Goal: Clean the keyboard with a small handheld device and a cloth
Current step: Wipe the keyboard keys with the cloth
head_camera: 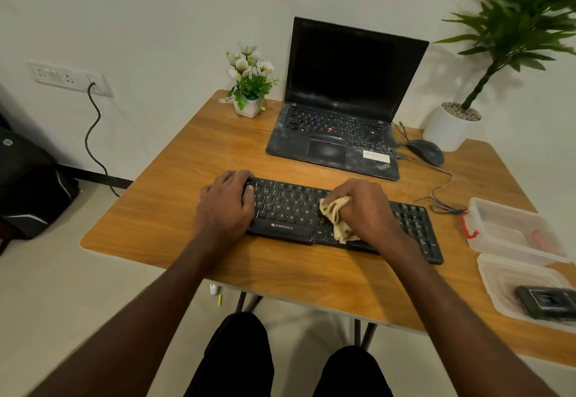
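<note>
A wooden table carries everything here. At its far side stands an open ThinkPad laptop, screen dark, its palm rest dusty. Nearer the person lies the black Zebronics keyboard, flat on the tabletop and angled slightly.

The left hand rests on the keyboard's left end, fingers curled over its far corner, steadying it. The right hand bunches a yellowish cloth in its fingers and presses it onto the keys right of the middle. The two hands are apart, one at each side of the letter block.

The keyboard looks light and rigid, so it would probably slide under a wipe unless pinned at an edge as it is now; the keycaps are likely the fragile part. The cloth is soft and limp (best gripped wadded). At the right edge, clear plastic containers sit, one holding a small dark device.
</note>
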Action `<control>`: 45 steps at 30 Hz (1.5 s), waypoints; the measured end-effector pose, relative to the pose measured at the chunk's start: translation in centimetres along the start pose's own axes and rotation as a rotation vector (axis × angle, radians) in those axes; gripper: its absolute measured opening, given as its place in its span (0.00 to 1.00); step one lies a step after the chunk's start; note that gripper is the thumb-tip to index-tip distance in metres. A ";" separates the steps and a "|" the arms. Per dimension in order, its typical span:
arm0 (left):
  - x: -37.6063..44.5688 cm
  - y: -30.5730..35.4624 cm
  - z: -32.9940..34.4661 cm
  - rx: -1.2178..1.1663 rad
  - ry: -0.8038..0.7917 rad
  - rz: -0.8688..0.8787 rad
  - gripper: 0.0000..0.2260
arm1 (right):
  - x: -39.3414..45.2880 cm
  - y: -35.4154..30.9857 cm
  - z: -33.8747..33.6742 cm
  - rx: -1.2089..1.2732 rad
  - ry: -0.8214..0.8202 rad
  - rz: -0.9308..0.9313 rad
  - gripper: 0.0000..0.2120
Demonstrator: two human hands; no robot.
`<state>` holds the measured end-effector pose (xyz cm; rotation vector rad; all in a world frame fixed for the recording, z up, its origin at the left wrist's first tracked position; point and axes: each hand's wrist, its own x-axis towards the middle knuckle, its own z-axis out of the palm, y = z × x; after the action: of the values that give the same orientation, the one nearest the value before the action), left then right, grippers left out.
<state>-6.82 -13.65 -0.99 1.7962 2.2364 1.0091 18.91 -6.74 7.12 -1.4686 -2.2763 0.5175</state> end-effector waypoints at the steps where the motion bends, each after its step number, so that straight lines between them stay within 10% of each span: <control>1: 0.0 0.0 0.0 0.000 0.001 0.000 0.17 | -0.4 0.3 0.1 0.030 -0.030 -0.016 0.16; 45: -1.0 8.9 5.3 0.188 -0.052 0.090 0.17 | -1.4 2.0 -0.9 -0.269 -0.027 -0.254 0.09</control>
<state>3.35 -11.51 -0.52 1.9896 2.3066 0.7784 21.46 -7.13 6.70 -1.2627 -2.5847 0.1617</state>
